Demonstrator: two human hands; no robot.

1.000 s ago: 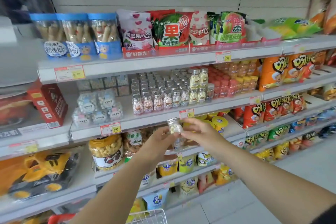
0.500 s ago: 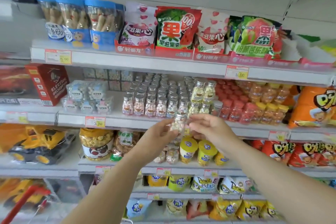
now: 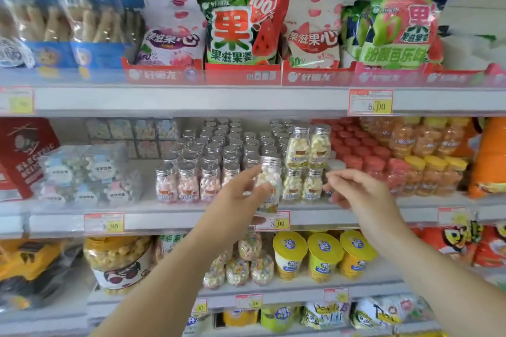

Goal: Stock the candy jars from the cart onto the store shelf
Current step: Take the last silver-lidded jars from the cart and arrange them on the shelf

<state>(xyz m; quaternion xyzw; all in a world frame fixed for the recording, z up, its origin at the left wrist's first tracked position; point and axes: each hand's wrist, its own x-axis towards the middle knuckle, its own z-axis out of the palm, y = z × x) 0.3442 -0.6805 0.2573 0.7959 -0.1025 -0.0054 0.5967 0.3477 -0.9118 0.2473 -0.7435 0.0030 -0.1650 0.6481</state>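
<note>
Mid-stocking: left hand (image 3: 241, 195) grips one silver-capped candy jar (image 3: 269, 186) at the front edge of the middle shelf (image 3: 178, 220), not yet set among the jar rows (image 3: 213, 150) already standing there, right hand (image 3: 358, 194) loosely curled and holding nothing nearby; cart out of view, packed white snack-aisle shelving.

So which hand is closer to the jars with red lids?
Right. The right hand is just below the red-lidded jars in the picture; the left hand is farther left, holding a silver-capped candy jar.
</note>
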